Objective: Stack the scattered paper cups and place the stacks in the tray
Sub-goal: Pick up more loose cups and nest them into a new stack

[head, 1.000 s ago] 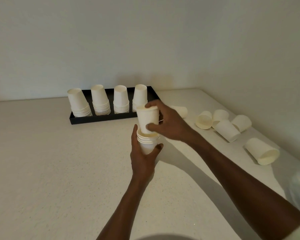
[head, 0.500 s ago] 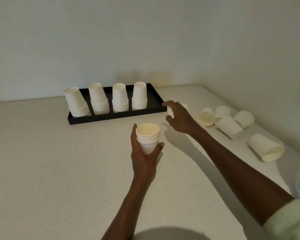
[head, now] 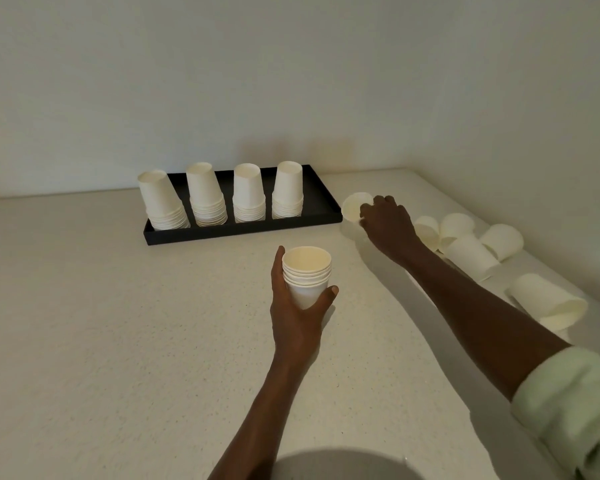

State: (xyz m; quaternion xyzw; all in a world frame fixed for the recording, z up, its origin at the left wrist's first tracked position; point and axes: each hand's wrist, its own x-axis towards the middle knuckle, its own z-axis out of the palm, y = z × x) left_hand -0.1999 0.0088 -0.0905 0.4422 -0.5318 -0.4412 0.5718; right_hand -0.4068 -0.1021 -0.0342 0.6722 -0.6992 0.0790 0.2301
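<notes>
My left hand (head: pixel 297 317) grips an upright stack of white paper cups (head: pixel 307 275) above the middle of the counter. My right hand (head: pixel 387 226) reaches to a single paper cup (head: pixel 353 206) lying on its side just right of the black tray (head: pixel 323 199); its fingers curl over the cup. The tray holds several upside-down cup stacks (head: pixel 246 199) in a row, the leftmost one leaning. More loose cups (head: pixel 471 254) lie on their sides along the right wall.
The pale speckled counter (head: pixel 118 323) meets walls at the back and on the right. One loose cup (head: pixel 548 301) lies apart, nearer to me on the right. A light green rolled sleeve (head: pixel 575 407) covers my right upper forearm.
My right hand pushed a cup into the held stack, let go, then reached right to the lone cup beside the tray. My left hand stayed in place with the stack.
</notes>
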